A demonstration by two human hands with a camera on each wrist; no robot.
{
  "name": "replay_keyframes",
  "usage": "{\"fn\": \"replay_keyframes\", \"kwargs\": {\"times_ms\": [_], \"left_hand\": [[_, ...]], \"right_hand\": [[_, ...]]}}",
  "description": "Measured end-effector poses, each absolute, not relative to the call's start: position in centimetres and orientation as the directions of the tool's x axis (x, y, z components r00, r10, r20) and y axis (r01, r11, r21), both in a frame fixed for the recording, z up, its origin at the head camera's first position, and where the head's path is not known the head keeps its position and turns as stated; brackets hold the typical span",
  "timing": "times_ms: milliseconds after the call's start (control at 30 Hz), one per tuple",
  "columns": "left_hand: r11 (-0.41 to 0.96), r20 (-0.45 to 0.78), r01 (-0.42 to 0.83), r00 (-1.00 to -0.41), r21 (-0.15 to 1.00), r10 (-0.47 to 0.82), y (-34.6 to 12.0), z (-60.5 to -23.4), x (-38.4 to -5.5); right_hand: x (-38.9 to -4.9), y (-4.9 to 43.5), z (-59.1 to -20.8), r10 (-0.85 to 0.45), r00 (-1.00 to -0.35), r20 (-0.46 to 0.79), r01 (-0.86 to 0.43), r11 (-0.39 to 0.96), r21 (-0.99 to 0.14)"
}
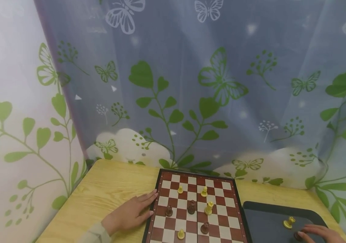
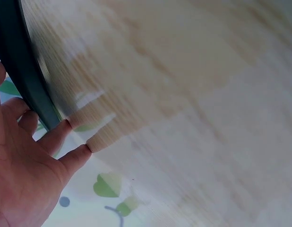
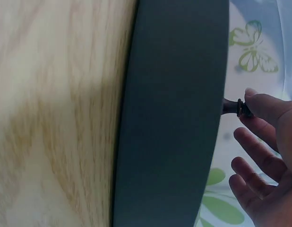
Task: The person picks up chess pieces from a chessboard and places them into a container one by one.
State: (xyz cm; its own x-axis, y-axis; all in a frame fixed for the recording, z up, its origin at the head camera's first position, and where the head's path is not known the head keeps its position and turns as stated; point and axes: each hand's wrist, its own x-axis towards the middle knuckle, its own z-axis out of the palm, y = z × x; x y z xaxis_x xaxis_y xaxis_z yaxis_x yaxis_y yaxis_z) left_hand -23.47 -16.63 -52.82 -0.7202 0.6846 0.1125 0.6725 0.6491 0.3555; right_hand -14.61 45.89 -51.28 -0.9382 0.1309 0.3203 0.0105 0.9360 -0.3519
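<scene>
A red-and-white checkered chessboard [image 1: 225, 233] with a black frame lies on the table. My left hand [image 1: 130, 214] rests beside its left edge, fingers extended with the tips at the frame. At the far right, my right hand [image 1: 321, 234] is over the dark tray [image 1: 282, 206]. In the right wrist view its thumb and forefinger pinch the top of a dark chess piece [image 3: 231, 107]; the tray's side hides the piece's base. A yellow chess piece [image 1: 289, 222] with a crown-like top stands in the tray, just left of that hand.
Yellow pieces stand on the board, among them a pawn [image 1: 180, 190] and a taller piece [image 1: 209, 208]. Dark pieces stand there too, including one near the middle [image 1: 191, 207]. The wooden table [image 1: 115, 179] meets a butterfly-patterned curtain [image 1: 185, 84] behind.
</scene>
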Motion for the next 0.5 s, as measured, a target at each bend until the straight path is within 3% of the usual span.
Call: {"fn": "replay_keyframes", "kwargs": {"times_ms": [300, 500], "left_hand": [[0.657, 0.11, 0.664, -0.729, 0.357, 0.676, -17.1, -52.8, -23.3], [0.65, 0.104, 0.665, -0.724, 0.368, 0.682, -17.3, -52.4, -23.2]], "right_hand": [[-15.1, 47.1, -51.0, 0.128, -0.972, 0.199, 0.055, 0.941, -0.335], [-14.9, 47.4, -51.3, 0.115, -0.965, 0.237, 0.042, 0.955, -0.295]]}}
